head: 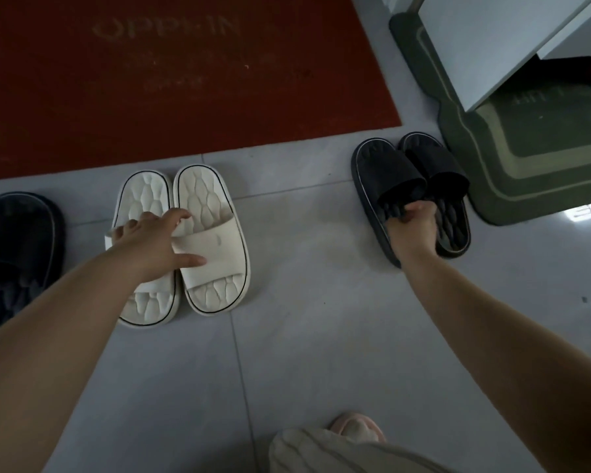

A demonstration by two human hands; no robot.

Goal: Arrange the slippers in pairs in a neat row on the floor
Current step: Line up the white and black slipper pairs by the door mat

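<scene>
Two cream slippers [212, 216] lie side by side on the grey tiled floor [304, 336], toes pointing toward me. My left hand [151, 240] rests on their straps with the fingers spread, touching both. At the right, two black slippers [382, 165] sit close together beside a green mat. My right hand [411, 223] is closed on the straps of the black pair near their inner edges. A dark blue slipper [17, 240] lies at the far left edge, partly cut off by the frame.
A red doormat [185, 80] with faded lettering covers the floor behind the slippers. A green mat [512, 165] lies under a white cabinet [492, 46] at the back right. My knee in light trousers and a pink slipper [355, 428] show at the bottom.
</scene>
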